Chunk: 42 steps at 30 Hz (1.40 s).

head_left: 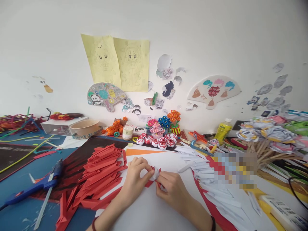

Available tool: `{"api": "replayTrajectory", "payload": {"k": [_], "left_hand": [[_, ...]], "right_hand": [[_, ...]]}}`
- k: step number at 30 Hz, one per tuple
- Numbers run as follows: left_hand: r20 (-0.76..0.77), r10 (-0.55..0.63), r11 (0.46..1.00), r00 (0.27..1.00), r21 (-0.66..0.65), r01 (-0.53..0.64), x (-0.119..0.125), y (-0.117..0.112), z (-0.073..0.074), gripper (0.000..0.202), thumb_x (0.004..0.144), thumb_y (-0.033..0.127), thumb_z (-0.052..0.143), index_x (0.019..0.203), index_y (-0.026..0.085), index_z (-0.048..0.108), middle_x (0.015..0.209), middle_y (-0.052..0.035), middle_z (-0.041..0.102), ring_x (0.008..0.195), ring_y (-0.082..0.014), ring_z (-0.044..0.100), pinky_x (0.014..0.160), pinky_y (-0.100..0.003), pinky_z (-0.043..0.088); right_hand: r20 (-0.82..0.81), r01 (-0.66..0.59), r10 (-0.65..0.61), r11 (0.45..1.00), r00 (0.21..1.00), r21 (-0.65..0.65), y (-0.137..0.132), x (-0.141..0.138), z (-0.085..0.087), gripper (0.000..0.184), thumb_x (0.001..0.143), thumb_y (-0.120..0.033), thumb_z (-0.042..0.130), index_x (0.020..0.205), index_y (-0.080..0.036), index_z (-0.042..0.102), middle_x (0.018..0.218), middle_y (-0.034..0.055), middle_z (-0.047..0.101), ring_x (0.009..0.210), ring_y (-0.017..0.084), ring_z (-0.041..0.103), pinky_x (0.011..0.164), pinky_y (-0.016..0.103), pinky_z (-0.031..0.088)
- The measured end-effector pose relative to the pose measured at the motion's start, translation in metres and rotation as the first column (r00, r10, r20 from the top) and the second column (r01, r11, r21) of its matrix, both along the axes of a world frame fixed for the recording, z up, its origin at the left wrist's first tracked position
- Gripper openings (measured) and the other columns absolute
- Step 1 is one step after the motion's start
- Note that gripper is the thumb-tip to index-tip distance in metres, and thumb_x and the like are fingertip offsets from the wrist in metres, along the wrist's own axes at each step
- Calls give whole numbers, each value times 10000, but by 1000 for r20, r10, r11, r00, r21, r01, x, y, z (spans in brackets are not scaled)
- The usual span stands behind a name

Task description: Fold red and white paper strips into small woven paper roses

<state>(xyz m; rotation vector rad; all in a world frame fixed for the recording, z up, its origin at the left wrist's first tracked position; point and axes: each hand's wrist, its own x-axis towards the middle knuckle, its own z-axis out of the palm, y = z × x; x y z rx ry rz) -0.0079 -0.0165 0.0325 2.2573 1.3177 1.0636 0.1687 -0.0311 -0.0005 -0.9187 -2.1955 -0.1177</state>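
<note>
Both hands meet over white paper [149,208] at the table's middle, around a small red-and-white folded paper flower [156,173]. My left hand [136,176] pinches its left side between thumb and fingertips. From the right, my right hand [171,185] grips the flower's edge near a red point; its fingertips partly cover the piece. A heap of folded red paper strips [103,170] lies beside my left hand, and folded white paper strips [204,175] spread out to the right. Behind the hands sits a row of red-and-white paper flowers [162,143].
A blue glue gun [45,183] with a glue stick lies at left. At the back stand a round bowl [84,128], a small jar [127,131] and a yellow bottle [223,131]. Paper flowers on sticks [276,134] crowd the right, above a white box-like item [284,211].
</note>
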Motion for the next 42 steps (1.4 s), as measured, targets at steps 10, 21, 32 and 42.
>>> {"api": "replayTrajectory", "payload": {"k": [10,21,32,42], "left_hand": [[-6,16,999,1000,49,-16,1,1,0,206,885,338,562,737,211,628,843,-32,609,844,-202,529,767,-356,394],[7,10,1000,1000,1,-10,2,4,-7,87,843,297,618,893,226,608,957,-35,612,924,-217,544,821,-367,429],[-152,-48,998,987,38,54,-3,6,-16,491,761,262,699,1212,253,505,1226,-69,570,1091,-259,529,894,-398,425],[-266,20,996,964,93,5,0,4,-19,492,803,268,657,1251,237,454,1039,-24,645,937,-216,581,838,-360,392]], "right_hand": [[-11,-20,20,1000,1000,-20,-1,1,0,180,759,-78,439,630,-191,491,592,-12,513,531,119,446,510,255,270],[75,30,-23,995,997,-92,0,4,-1,132,708,-88,463,631,-193,487,594,-10,533,531,127,466,511,265,248],[58,201,-192,946,980,-255,7,7,-13,167,770,-122,549,617,-185,527,628,-14,613,553,118,537,532,248,258],[43,123,-117,970,992,-207,4,3,-11,233,823,-130,490,597,-174,524,583,-10,561,524,108,486,534,240,277]]}}
